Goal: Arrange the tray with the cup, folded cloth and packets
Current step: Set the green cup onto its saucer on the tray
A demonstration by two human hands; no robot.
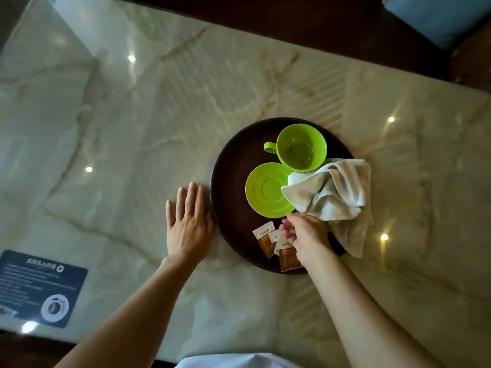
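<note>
The right hand (305, 236) hovered over the packets (276, 244) at the near rim of the tray (228, 166), fingers loosely curled; whether it gripped a packet could not be determined. The left hand (190, 221) lay flat and empty on the table (132, 128), touching the tray's edge. The cup (301, 147) stood beside its saucer (265, 189). The cloth (334, 192) remained crumpled, overhanging the rim: folding and placement appeared outstanding.

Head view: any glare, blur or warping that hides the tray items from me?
Head view: ceiling-light glints dot the marble table, none on the tray; cup, saucer and cloth read clearly; packets legible but partly hidden by the right hand; wide-angle bending at the edges; the card print is soft.
</note>
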